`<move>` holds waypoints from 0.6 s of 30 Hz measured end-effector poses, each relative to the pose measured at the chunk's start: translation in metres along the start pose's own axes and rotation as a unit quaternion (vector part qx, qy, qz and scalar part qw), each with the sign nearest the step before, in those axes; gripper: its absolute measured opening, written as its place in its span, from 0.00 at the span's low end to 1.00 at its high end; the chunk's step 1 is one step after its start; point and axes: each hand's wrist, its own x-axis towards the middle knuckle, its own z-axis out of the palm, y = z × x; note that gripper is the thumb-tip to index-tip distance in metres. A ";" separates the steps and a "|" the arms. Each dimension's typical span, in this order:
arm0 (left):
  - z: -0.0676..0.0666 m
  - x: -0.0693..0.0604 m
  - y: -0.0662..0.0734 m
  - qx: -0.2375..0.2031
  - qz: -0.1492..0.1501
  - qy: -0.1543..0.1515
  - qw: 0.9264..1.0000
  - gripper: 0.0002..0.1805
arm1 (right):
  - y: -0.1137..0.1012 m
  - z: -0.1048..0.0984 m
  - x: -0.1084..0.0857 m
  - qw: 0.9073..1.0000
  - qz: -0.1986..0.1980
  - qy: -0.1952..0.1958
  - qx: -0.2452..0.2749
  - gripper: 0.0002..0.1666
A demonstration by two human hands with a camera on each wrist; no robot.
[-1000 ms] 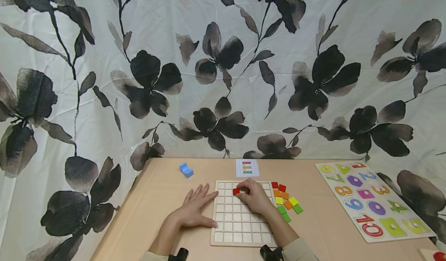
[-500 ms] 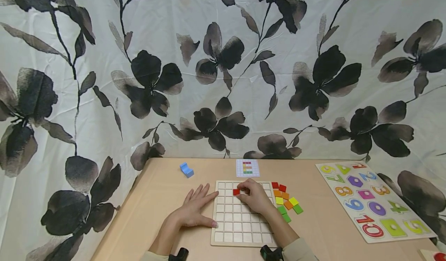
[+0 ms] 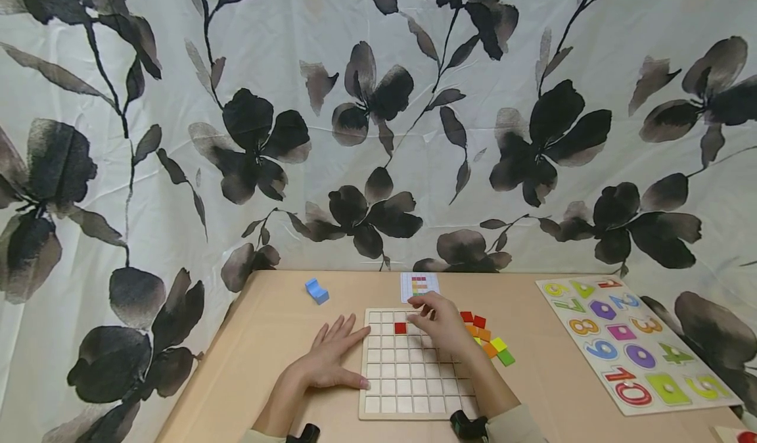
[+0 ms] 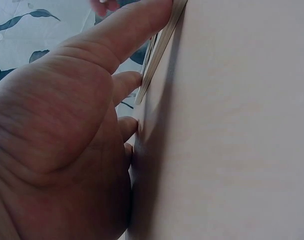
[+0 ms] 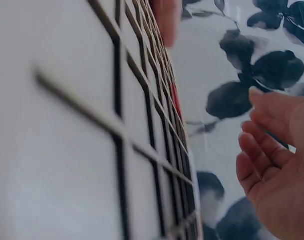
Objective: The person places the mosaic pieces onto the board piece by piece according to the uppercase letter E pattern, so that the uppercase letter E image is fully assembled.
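Observation:
A wooden grid board [image 3: 387,387] lies on the table with one red square tile [image 3: 400,328] in a cell near its top. My left hand [image 3: 328,361] rests at the board's left side, fingers spread, thumb and index fingertip touching the edge. In the left wrist view the left thumb [image 4: 137,30] lies against the wooden rim. Above the board's upper right part hovers my right hand [image 3: 440,325], its fingers loosely bent and holding nothing. The right wrist view shows that hand [image 5: 276,155] apart from the board, with a sliver of the red tile beyond the grid bars.
Red, orange, yellow and green tiles [image 3: 489,349] lie right of the board, partly behind the right forearm. A pattern card [image 3: 414,288] sits behind the board. A blue block [image 3: 317,290] is at the back left. A number puzzle [image 3: 639,344] covers the table's right side.
The right hand has let go of the red tile and risen away from it, slightly to the right. The tile stays in its cell. The left hand has not moved.

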 end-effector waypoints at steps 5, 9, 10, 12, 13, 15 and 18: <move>-0.001 0.000 0.001 -0.003 0.002 -0.002 1.000 0.60 | -0.005 -0.023 -0.001 1.000 -0.003 0.023 -0.006 0.20; -0.002 -0.001 0.002 -0.005 0.002 -0.002 1.000 0.60 | -0.003 -0.043 -0.002 0.999 -0.004 0.044 -0.018 0.21; -0.002 0.000 0.002 -0.006 0.001 -0.002 1.000 0.60 | -0.002 -0.047 -0.002 0.999 -0.003 0.050 -0.020 0.21; -0.002 0.000 0.003 -0.005 0.001 -0.003 1.000 0.60 | 0.001 -0.056 -0.004 0.998 0.005 0.062 -0.024 0.22; -0.002 0.000 0.003 -0.006 0.002 -0.002 1.000 0.60 | 0.003 -0.060 -0.005 0.997 0.009 0.066 -0.026 0.22; -0.002 0.000 0.003 -0.004 0.002 -0.002 1.000 0.60 | 0.006 -0.067 -0.007 0.997 0.019 0.076 -0.027 0.22; -0.002 0.000 0.004 -0.002 0.004 -0.002 1.000 0.60 | 0.010 -0.076 -0.010 0.996 0.028 0.086 -0.027 0.22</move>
